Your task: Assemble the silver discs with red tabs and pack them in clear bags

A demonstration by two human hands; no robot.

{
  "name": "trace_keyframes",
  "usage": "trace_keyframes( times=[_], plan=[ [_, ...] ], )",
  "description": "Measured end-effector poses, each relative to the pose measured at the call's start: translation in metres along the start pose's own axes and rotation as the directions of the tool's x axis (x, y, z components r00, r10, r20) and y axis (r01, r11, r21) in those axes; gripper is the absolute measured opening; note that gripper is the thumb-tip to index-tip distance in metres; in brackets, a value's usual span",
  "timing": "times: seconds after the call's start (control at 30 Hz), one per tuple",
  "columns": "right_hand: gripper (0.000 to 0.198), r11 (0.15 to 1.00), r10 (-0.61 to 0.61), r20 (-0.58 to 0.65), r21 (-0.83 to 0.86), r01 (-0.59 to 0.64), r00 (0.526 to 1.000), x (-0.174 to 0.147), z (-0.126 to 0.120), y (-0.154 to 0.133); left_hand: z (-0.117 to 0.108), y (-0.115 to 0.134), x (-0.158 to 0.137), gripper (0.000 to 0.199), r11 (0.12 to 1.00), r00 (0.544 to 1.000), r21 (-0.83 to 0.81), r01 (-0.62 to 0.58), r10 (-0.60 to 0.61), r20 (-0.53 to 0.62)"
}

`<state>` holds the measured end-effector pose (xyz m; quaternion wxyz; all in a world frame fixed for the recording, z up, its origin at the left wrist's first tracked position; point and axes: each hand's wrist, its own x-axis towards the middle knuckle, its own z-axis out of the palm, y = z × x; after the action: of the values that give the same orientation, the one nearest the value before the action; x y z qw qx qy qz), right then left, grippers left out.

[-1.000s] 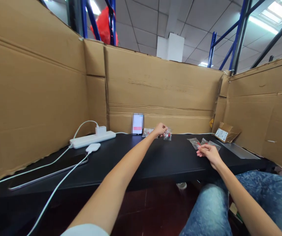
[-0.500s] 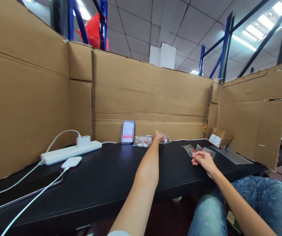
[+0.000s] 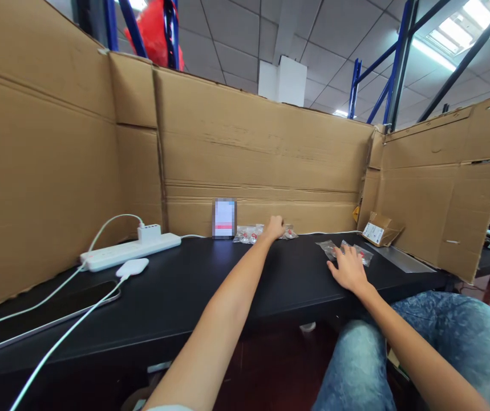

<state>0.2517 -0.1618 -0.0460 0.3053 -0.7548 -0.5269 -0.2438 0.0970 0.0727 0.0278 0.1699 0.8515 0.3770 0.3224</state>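
My left hand reaches to the back of the table, its fingers curled in among small clear plastic bags with red bits inside. Whatever it grips, if anything, is hidden behind the knuckles. One such bag shows just right of the hand. On the right, my right hand lies palm down with its fingers spread. Its fingertips rest over another group of clear bags with red bits, partly covered by the fingers.
Cardboard walls enclose the black table. A phone-like screen leans at the back. To the left are a power strip, white cables and a large dark phone. A brown labelled packet sits at the right.
My right hand has unfolded from closed fingers to spread ones over the bags. My left hand stays at the back bags, its wrist and forearm slightly turned. The view has tilted down a little.
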Motion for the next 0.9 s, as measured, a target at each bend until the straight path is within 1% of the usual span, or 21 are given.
trace_keyframes(
  times=[0.03, 0.1, 0.17, 0.27, 0.3, 0.33, 0.4, 0.47, 0.5, 0.57, 0.63, 0.67, 0.73, 0.77, 0.83, 0.87, 0.9],
  plan=[
    [0.03, 0.998, -0.013, 0.04, -0.059, 0.016, 0.999, 0.0, 0.001, -0.003, 0.004, 0.004, -0.007, 0.014, 0.999, 0.999, 0.027, -0.04, 0.04, 0.012],
    [0.029, 0.993, -0.058, 0.142, -0.089, 0.071, 0.988, -0.002, 0.001, -0.009, 0.018, 0.014, -0.025, 0.017, 0.991, 0.992, 0.06, -0.123, 0.12, 0.05],
    [0.03, 0.986, -0.152, 0.21, -0.039, 0.164, 0.966, -0.004, -0.001, -0.015, 0.036, 0.025, -0.047, 0.027, 0.979, 0.978, 0.066, -0.193, 0.187, 0.095],
    [0.029, 0.959, -0.284, 0.217, 0.072, 0.275, 0.934, -0.009, -0.006, -0.024, 0.058, 0.04, -0.076, 0.039, 0.962, 0.958, 0.058, -0.268, 0.259, 0.126],
    [0.028, 0.95, -0.308, 0.209, 0.111, 0.291, 0.928, -0.011, -0.007, -0.027, 0.062, 0.043, -0.082, 0.038, 0.963, 0.959, 0.041, -0.267, 0.261, 0.11],
    [0.028, 0.943, -0.323, 0.201, 0.153, 0.296, 0.925, -0.013, -0.007, -0.029, 0.065, 0.046, -0.086, 0.036, 0.971, 0.966, -0.003, -0.238, 0.237, 0.105],
    [0.027, 0.928, -0.33, 0.186, 0.247, 0.281, 0.926, -0.015, -0.007, -0.032, 0.065, 0.05, -0.088, 0.025, 0.979, 0.976, -0.101, -0.179, 0.19, 0.11],
    [0.025, 0.906, -0.326, 0.167, 0.335, 0.258, 0.93, -0.016, -0.007, -0.032, 0.064, 0.051, -0.088, 0.017, 0.968, 0.976, -0.202, -0.15, 0.178, 0.129],
    [0.025, 0.896, -0.321, 0.144, 0.367, 0.251, 0.936, -0.015, -0.007, -0.032, 0.063, 0.052, -0.088, 0.018, 0.954, 0.973, -0.266, -0.14, 0.182, 0.14],
    [0.025, 0.887, -0.287, 0.057, 0.391, 0.244, 0.956, -0.014, -0.007, -0.029, 0.063, 0.052, -0.087, 0.021, 0.902, 0.97, -0.424, -0.088, 0.175, 0.17],
    [0.029, 0.905, -0.214, -0.074, 0.361, 0.227, 0.974, -0.012, -0.009, -0.027, 0.063, 0.053, -0.087, 0.024, 0.829, 0.965, -0.558, -0.03, 0.169, 0.199],
    [0.032, 0.917, -0.17, -0.137, 0.34, 0.208, 0.976, -0.011, -0.01, -0.026, 0.063, 0.054, -0.087, 0.025, 0.806, 0.962, -0.592, -0.021, 0.177, 0.207],
    [0.038, 0.934, -0.085, -0.23, 0.322, 0.158, 0.969, -0.008, -0.01, -0.024, 0.062, 0.056, -0.087, 0.025, 0.776, 0.955, -0.629, -0.04, 0.214, 0.204],
    [0.04, 0.933, -0.041, -0.255, 0.335, 0.128, 0.966, -0.006, -0.009, -0.023, 0.061, 0.058, -0.086, 0.024, 0.764, 0.951, -0.643, -0.058, 0.237, 0.197],
    [0.042, 0.903, 0.069, -0.254, 0.427, 0.048, 0.965, -0.001, -0.006, -0.021, 0.059, 0.061, -0.085, 0.024, 0.741, 0.947, -0.667, -0.08, 0.264, 0.181],
    [0.042, 0.862, 0.134, -0.224, 0.506, -0.002, 0.965, 0.002, -0.005, -0.021, 0.057, 0.061, -0.085, 0.024, 0.731, 0.95, -0.678, -0.08, 0.262, 0.171],
    [0.044, 0.794, 0.206, -0.177, 0.605, -0.058, 0.962, 0.004, -0.003, -0.02, 0.056, 0.062, -0.084, 0.024, 0.724, 0.954, -0.686, -0.074, 0.253, 0.163]
  ],
)
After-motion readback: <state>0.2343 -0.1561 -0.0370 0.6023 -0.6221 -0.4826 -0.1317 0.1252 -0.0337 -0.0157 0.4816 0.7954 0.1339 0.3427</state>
